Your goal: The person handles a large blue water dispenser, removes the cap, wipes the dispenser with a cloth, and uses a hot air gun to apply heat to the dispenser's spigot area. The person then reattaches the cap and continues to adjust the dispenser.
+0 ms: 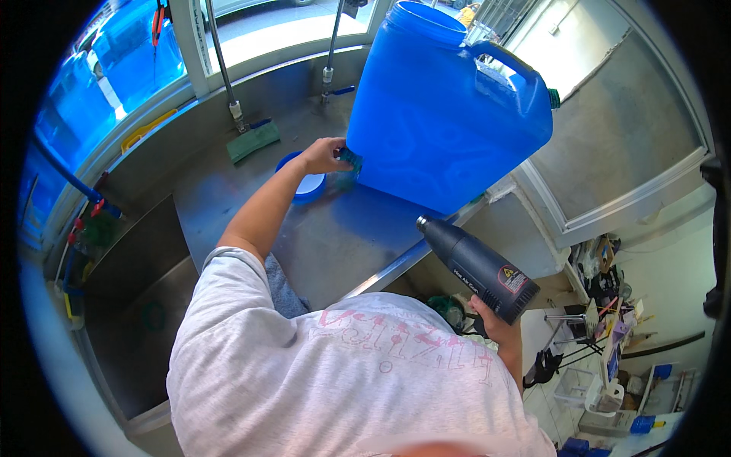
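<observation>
A large blue plastic water jug (449, 114) stands on the steel counter (320, 251), its wide mouth open at the top. By its lower left corner, my left hand (326, 156) has its fingers closed on a small dark green cap (350, 159), partly hidden by the fingers. A blue lid with a pale inside (310, 186) lies under my left wrist. My right hand (496, 324) grips a black heat gun (480, 266) near its rear end. The gun's metal nozzle points up and left toward the jug's bottom edge, apart from it.
A green pad (253, 143) lies by the taps (237, 114) at the back. A grey cloth (285, 288) is at the counter's near edge, beside a deep steel sink (129, 305) on the left. More blue jugs (137, 57) show behind the window; clutter fills the right side.
</observation>
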Action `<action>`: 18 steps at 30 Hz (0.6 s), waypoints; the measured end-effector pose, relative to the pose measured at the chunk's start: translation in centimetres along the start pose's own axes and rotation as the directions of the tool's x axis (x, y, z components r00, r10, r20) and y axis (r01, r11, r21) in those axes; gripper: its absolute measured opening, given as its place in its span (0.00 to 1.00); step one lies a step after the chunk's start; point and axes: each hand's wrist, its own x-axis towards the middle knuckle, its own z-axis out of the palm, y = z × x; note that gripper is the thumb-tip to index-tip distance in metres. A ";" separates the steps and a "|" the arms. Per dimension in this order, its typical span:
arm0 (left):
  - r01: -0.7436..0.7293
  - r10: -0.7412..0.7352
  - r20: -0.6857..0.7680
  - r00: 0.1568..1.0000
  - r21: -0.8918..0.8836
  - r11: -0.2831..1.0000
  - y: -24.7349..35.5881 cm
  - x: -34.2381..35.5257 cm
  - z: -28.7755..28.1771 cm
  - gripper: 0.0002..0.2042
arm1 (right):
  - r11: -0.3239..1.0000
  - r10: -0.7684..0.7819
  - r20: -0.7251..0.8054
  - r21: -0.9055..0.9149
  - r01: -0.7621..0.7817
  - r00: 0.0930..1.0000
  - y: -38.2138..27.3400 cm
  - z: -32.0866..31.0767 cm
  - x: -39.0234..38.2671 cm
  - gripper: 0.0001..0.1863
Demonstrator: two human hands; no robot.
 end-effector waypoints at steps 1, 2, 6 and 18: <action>0.043 -0.042 0.013 0.999 -0.102 0.994 -0.3 0.3 0.2 0.23 | 0.999 0.015 0.012 -0.031 -0.015 1.000 -0.8 0.1 0.0 0.23; 0.086 -0.082 0.031 0.996 -0.202 0.975 -0.7 0.6 0.4 0.22 | 0.995 0.042 0.023 -0.092 -0.040 0.999 -1.6 0.2 -0.1 0.24; 0.050 -0.041 0.030 0.999 -0.437 0.898 -2.0 1.3 0.4 0.17 | 0.984 0.170 0.132 -0.076 -0.161 0.977 -4.5 1.2 -0.2 0.26; 0.140 -0.118 0.077 0.990 -0.410 0.901 -2.3 1.8 0.1 0.11 | 0.775 -0.421 0.332 -0.353 0.525 0.844 -7.8 5.3 3.6 0.31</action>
